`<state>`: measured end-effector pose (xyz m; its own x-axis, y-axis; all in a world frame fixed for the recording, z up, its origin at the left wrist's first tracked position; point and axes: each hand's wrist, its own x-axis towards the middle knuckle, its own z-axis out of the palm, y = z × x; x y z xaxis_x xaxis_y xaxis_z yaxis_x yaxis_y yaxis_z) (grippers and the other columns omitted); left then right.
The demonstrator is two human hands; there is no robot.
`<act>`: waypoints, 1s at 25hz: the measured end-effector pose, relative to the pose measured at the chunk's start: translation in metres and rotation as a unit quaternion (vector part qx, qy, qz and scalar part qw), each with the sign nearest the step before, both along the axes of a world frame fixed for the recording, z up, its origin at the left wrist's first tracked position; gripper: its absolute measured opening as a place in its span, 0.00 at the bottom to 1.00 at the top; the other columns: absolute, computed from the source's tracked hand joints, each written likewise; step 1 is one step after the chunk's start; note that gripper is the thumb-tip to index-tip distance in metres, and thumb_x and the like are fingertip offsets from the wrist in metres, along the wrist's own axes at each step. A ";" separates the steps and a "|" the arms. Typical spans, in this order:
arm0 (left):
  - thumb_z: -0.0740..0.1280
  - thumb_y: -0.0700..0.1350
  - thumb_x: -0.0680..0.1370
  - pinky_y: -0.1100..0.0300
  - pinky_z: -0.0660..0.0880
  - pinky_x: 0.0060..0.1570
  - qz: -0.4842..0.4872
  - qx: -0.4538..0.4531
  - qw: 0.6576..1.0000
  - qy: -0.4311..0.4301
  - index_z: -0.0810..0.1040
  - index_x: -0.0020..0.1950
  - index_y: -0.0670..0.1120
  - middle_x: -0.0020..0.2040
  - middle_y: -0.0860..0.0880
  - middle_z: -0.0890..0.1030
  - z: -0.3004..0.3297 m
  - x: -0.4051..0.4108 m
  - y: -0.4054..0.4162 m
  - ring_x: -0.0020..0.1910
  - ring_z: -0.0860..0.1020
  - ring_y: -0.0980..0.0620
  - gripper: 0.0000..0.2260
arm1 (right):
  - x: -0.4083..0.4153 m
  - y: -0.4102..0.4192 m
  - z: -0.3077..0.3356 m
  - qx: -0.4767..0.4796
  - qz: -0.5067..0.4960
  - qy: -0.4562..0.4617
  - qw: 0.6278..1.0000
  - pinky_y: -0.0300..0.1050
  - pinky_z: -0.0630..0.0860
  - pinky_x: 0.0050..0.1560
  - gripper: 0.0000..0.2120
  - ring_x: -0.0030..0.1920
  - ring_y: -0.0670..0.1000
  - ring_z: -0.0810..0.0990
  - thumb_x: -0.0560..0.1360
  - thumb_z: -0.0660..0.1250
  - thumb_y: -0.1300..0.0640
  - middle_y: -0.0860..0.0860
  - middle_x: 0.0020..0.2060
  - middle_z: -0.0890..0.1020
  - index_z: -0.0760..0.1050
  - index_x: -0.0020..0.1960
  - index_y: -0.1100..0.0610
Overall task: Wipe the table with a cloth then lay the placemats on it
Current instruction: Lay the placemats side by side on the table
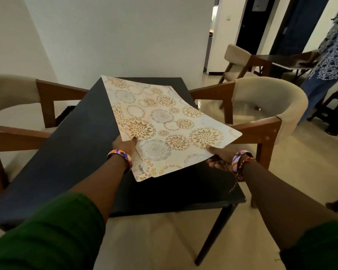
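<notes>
**Placemats held over the dark table**

The placemats (164, 121), a cream stack printed with gold and grey flower circles, are held above the dark table (70, 152). At least 2 sheets show, fanned slightly at the near end, where "KUBER" is printed. The long axis runs from about 5 o'clock near the hands to 11 o'clock toward the far wall. The right edge overhangs the table toward the chair at 3 o'clock.

The left hand (125, 147) pinches the near left edge, thumb on top. The right hand (220, 157) grips the near right corner from below, palm up, thumb on top. Both wrists wear patterned bangles, and both sleeves are green.

The table top is matte black and rectangular. A beige wood-framed chair (261, 106) stands at 3 o'clock, and another chair (18, 106) at 9 o'clock. At 1 o'clock a person in a blue patterned top (334, 49) stands by a second table (281, 59). The floor is pale tile and the wall is white.
</notes>
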<state>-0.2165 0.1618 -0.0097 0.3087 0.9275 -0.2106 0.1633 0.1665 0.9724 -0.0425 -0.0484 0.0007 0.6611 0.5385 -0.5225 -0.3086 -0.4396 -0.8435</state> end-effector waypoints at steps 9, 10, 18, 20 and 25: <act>0.58 0.44 0.81 0.58 0.67 0.51 -0.002 -0.011 0.994 0.107 0.69 0.70 0.41 0.68 0.44 0.72 -0.014 0.072 0.061 0.54 0.73 0.47 0.18 | 0.079 0.060 -0.009 -0.067 0.018 0.007 0.998 0.29 0.66 0.15 0.12 0.15 0.43 0.75 0.79 0.61 0.54 0.52 0.21 0.79 0.71 0.47 0.64; 0.58 0.45 0.81 0.57 0.69 0.53 -0.004 -0.008 0.992 0.129 0.68 0.70 0.41 0.69 0.43 0.72 -0.014 0.073 0.067 0.55 0.73 0.47 0.18 | 0.082 0.066 -0.010 -0.068 0.019 0.010 0.997 0.29 0.66 0.15 0.12 0.15 0.44 0.75 0.79 0.60 0.54 0.52 0.21 0.79 0.71 0.52 0.64; 0.63 0.48 0.79 0.50 0.71 0.60 0.005 0.075 0.941 0.331 0.71 0.67 0.36 0.64 0.37 0.75 -0.017 0.044 0.131 0.62 0.74 0.37 0.21 | 0.113 0.109 -0.033 -0.120 -0.013 0.024 0.992 0.33 0.69 0.14 0.20 0.14 0.47 0.74 0.80 0.59 0.54 0.60 0.45 0.85 0.66 0.66 0.66; 0.65 0.48 0.78 0.48 0.72 0.57 0.040 0.085 0.923 0.373 0.72 0.63 0.35 0.60 0.36 0.77 -0.020 0.033 0.148 0.58 0.76 0.36 0.21 | 0.120 0.125 -0.040 -0.113 -0.027 0.043 0.992 0.34 0.68 0.13 0.17 0.15 0.49 0.76 0.81 0.56 0.56 0.60 0.62 0.77 0.65 0.67 0.63; 0.66 0.50 0.76 0.46 0.69 0.64 0.046 0.215 0.821 0.528 0.66 0.68 0.38 0.66 0.35 0.71 -0.030 0.037 0.160 0.65 0.70 0.36 0.25 | 0.128 0.163 -0.038 -0.092 -0.037 0.089 0.991 0.34 0.67 0.13 0.17 0.21 0.49 0.78 0.83 0.52 0.53 0.63 0.48 0.84 0.72 0.61 0.63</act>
